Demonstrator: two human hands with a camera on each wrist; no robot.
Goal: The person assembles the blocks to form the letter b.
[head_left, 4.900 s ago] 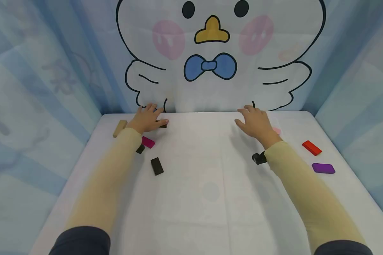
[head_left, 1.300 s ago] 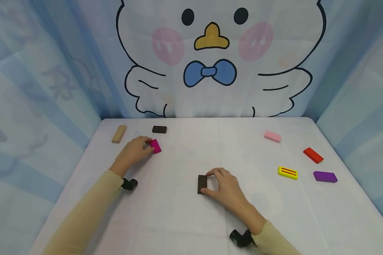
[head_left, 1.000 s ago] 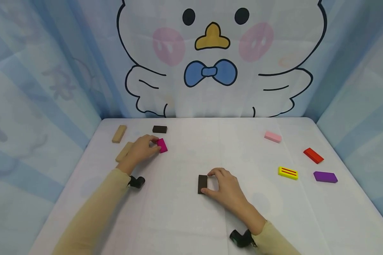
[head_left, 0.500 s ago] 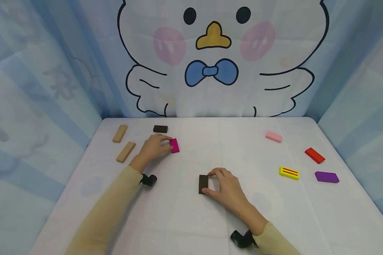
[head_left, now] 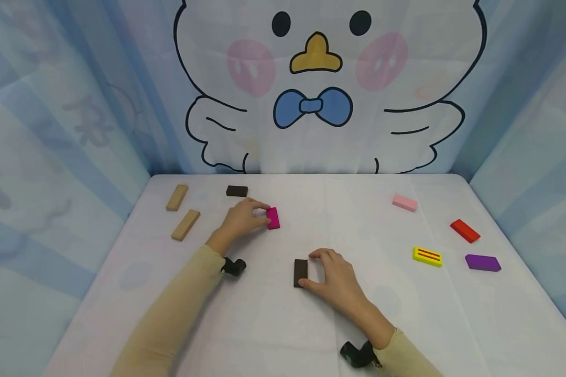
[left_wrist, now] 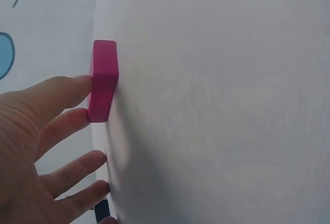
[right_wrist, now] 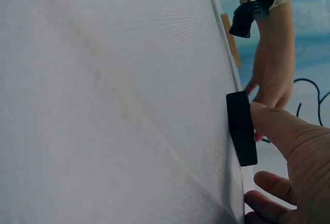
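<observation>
My left hand (head_left: 241, 219) pinches a magenta block (head_left: 273, 218) by its ends between thumb and a fingertip, as the left wrist view shows from close by; the other fingers (left_wrist: 77, 175) spread below it. The magenta block (left_wrist: 104, 82) sits close over the white table. Nearer the front, my right hand (head_left: 334, 278) holds a black rectangular block (head_left: 300, 273) between thumb and index finger at its right side. In the right wrist view the thumb lies against the black block (right_wrist: 241, 128), and the left hand appears behind it.
Two tan wooden blocks (head_left: 186, 225) and another black block (head_left: 237, 191) lie at the left back. On the right are pink (head_left: 404, 202), red (head_left: 465, 231), yellow striped (head_left: 427, 256) and purple (head_left: 483, 263) blocks. A printed curtain (head_left: 316, 146) rises behind the white table (head_left: 273, 330).
My left hand has carried the magenta block rightward from the left side, uncovering a tan block. Since the earliest frame, my right hand has come to the table's middle and taken hold of a black block.
</observation>
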